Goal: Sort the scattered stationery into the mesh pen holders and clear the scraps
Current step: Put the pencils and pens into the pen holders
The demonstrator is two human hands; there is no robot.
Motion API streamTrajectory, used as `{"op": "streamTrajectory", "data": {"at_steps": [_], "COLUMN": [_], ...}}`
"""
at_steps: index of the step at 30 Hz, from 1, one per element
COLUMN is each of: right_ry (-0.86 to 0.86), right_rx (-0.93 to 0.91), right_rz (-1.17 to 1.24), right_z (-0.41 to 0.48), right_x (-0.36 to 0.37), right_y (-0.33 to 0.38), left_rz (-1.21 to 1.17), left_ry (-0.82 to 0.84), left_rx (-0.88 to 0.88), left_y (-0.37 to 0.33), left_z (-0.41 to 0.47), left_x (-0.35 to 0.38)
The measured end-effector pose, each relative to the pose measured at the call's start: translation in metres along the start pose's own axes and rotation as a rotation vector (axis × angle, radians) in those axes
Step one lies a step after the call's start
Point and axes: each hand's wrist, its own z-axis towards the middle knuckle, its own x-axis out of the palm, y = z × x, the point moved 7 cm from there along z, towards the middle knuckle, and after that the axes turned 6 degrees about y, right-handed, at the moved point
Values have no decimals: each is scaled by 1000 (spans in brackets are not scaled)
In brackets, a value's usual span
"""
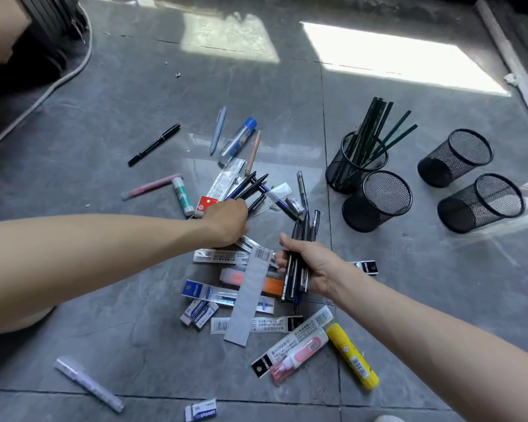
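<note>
Fingers of the right hand grip a pen bundle.

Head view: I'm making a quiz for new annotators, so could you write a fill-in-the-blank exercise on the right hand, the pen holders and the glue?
1. The right hand grips a bundle of dark ____.
2. Only one mesh pen holder is filled, with dark green ____.
3. The glue stick beside the right forearm is ____ in colour.
Missing words: pens; pencils; yellow.
</note>
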Motion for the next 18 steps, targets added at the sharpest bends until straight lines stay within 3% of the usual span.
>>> {"op": "streamTrajectory", "data": {"at_steps": [4,8,10,16,18], "right_ry": [-5,56,106,225,227], "right_rx": [-20,-10,-11,-16,-28], "right_rz": [-24,-67,-73,97,144], "right_z": [5,6,6,8,9], "right_x": [-7,-1,7,32,32], "right_y": [5,10,10,5,7], "left_rz": [33,334,350,265,258], "left_ry": [-139,-438,-483,-456,-487], "left_rx": [176,859,1059,1065,1148], "left_y": [-13,-49,-55,-62,-64], "left_z": [-12,-56,-72,-67,-72], "left_x": [-19,-26,-23,-19,-20]}}
